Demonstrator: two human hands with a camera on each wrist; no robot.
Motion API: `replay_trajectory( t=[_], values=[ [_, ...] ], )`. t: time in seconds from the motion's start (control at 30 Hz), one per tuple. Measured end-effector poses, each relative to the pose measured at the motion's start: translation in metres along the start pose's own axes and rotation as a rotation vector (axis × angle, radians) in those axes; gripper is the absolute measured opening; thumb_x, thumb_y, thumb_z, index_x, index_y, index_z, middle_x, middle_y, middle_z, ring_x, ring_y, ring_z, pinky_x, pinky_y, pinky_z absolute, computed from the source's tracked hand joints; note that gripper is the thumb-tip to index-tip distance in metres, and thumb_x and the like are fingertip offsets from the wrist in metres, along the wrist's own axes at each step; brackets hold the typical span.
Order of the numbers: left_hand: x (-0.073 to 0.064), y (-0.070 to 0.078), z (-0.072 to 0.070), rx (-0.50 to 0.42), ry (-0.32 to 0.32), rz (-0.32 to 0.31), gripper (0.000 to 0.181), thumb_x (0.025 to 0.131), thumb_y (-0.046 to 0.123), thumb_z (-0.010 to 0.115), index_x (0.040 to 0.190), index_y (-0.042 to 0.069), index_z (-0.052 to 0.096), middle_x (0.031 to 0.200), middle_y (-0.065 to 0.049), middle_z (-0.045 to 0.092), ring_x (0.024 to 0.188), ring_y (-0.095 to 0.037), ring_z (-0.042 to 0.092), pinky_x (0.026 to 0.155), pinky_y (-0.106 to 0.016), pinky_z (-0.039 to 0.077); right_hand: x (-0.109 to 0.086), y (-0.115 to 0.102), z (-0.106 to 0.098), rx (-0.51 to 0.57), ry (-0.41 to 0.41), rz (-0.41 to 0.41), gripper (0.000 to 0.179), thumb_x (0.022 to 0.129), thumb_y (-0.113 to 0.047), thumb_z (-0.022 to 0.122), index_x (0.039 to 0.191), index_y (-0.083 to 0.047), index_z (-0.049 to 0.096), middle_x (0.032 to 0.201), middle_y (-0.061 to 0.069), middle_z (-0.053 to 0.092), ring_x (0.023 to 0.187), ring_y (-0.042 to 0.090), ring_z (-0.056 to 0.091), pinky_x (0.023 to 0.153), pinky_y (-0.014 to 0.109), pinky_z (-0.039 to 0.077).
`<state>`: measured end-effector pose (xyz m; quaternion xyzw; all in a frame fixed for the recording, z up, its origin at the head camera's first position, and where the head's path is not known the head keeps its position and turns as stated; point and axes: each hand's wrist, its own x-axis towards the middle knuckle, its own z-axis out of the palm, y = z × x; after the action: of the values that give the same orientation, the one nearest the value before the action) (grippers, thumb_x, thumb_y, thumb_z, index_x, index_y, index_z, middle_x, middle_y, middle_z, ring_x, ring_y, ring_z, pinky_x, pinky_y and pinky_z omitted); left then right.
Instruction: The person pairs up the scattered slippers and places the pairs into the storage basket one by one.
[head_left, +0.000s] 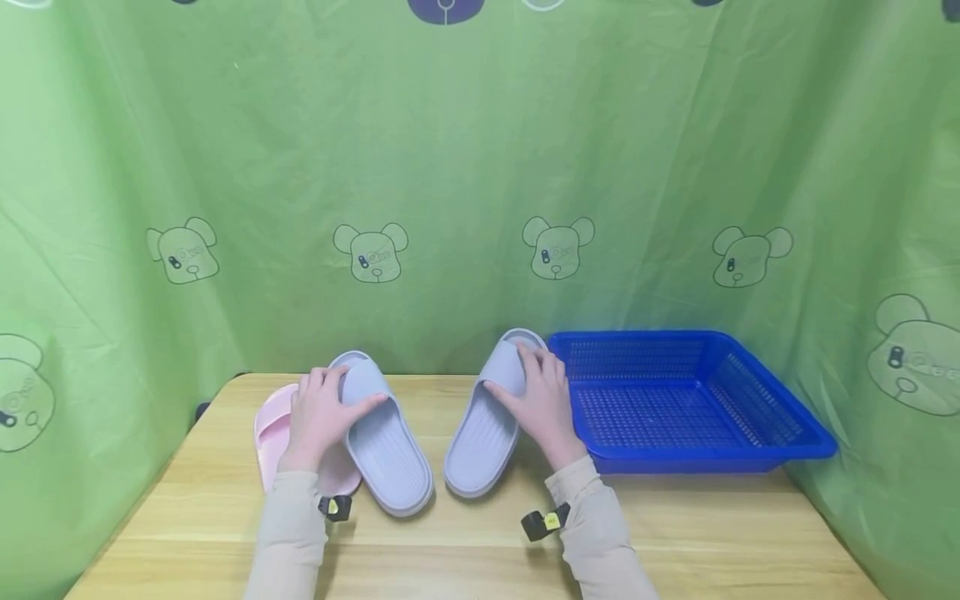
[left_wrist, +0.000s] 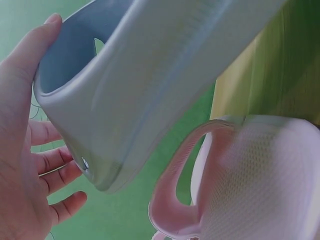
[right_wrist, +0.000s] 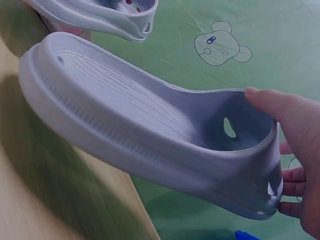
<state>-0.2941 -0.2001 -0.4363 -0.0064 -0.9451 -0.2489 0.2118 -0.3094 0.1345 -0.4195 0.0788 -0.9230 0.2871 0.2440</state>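
Head view gives us the big stuff first: a rumpled green curtain (head_left: 465, 158) with cartoon bear outlines (head_left: 375, 258) wraps the back and sides, and below it we've got a pale wood-grain surface (head_left: 697, 533). On the right sits a roomy blue basket (head_left: 720, 454), mesh-walled and plastic-looking. Over to the left, a pink slipper (head_left: 272, 442) is partly blocked from us by the left forearm (head_left: 292, 508); it looks pebbly in the left wrist view. Now the grey-blue pair: a left slipper (head_left: 390, 458) and a right slipper (head_left: 482, 446), well apart, seemingly lifted off the surface, the right one's toe near the basket. Smooth, rubbery finish, broad strap, lengthwise grooves inside, chunky ribbed sidewall, small slots by the toe. Left hand grip (head_left: 322, 414) is pinching the left one round its strap, thumb opposite fingers; right hand grip (head_left: 543, 400) does likewise on its own slipper. Smallest bits: black wrist gadgets (head_left: 536, 526) with yellow stickers.
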Motion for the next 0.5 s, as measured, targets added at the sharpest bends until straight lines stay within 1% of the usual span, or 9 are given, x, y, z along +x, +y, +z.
replay_trajectory(
  t=[0.2, 0.33, 0.5],
  values=[
    [-0.0010, -0.0005, 0.0010, 0.001, 0.002, -0.010, 0.101, 0.070, 0.084, 0.058, 0.138, 0.010, 0.051, 0.127, -0.019, 0.052, 0.115, -0.034, 0.043, 0.094, -0.051, 0.038, -0.0005, -0.0004, -0.0052, 0.014, 0.040, 0.025, 0.087, 0.079, -0.061, 0.070, 0.146, -0.013, 0.043, 0.137, 0.021, 0.044, 0.127, 0.039, 0.039, 0.105, 0.056, 0.037],
    [-0.0013, 0.0004, 0.0007, 0.003, 0.004, -0.019, 0.103, 0.070, 0.084, 0.057, 0.139, 0.008, 0.049, 0.130, -0.020, 0.051, 0.117, -0.034, 0.043, 0.094, -0.052, 0.038, -0.0004, -0.0014, -0.0081, 0.016, 0.069, 0.024, 0.086, 0.078, -0.061, 0.071, 0.144, -0.013, 0.045, 0.136, 0.021, 0.045, 0.124, 0.039, 0.040, 0.103, 0.056, 0.039],
    [-0.0003, 0.0022, -0.0002, 0.012, 0.014, -0.041, 0.105, 0.070, 0.086, 0.055, 0.138, 0.005, 0.048, 0.128, -0.019, 0.051, 0.114, -0.033, 0.043, 0.093, -0.051, 0.039, 0.0000, -0.0022, -0.0093, 0.012, 0.116, 0.016, 0.084, 0.078, -0.060, 0.072, 0.143, -0.012, 0.047, 0.133, 0.021, 0.046, 0.121, 0.038, 0.041, 0.100, 0.054, 0.040]
  ],
)
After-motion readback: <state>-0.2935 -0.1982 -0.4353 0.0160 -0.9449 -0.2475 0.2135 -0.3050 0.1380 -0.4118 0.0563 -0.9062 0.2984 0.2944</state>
